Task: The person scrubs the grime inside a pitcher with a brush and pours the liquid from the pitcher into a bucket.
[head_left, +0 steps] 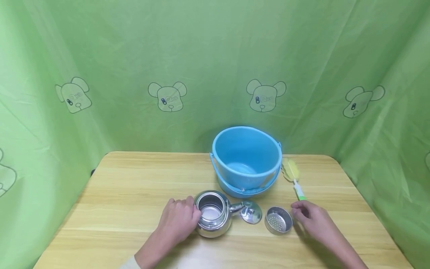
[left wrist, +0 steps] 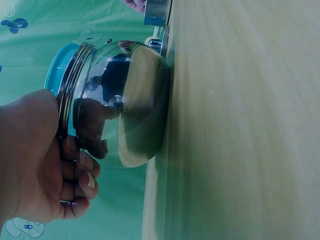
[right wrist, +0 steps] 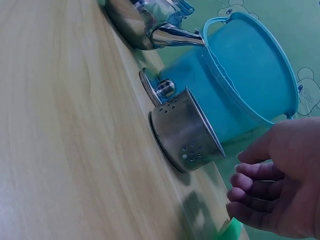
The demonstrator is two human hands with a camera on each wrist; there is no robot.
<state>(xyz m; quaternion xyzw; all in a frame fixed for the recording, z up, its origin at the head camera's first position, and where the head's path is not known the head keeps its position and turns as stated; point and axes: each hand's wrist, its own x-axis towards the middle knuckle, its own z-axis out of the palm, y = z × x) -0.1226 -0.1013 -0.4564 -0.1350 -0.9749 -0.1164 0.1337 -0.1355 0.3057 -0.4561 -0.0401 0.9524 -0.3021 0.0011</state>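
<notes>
A shiny metal teapot [head_left: 215, 224] stands lidless on the table, its spout pointing right. My left hand [head_left: 179, 218] grips it at its left side, fingers curled by the handle, which the hand mostly hides. Beside the spout lies the round metal lid [head_left: 252, 213], knob up. Farther right sits a perforated metal strainer basket [right wrist: 182, 132]. Just right of the basket hovers my right hand [head_left: 310, 216], fingers loosely bent with nothing between them. Its fingertips come close to the green handle end of a yellow sponge brush [head_left: 290, 170]; whether they touch it I cannot tell.
A blue bucket [head_left: 243, 183] stands behind the teapot and lid, its carrying handle hanging down in front. The wooden table [head_left: 144, 183] ends at a green curtain [head_left: 215, 48] with bear faces, which surrounds its back and sides.
</notes>
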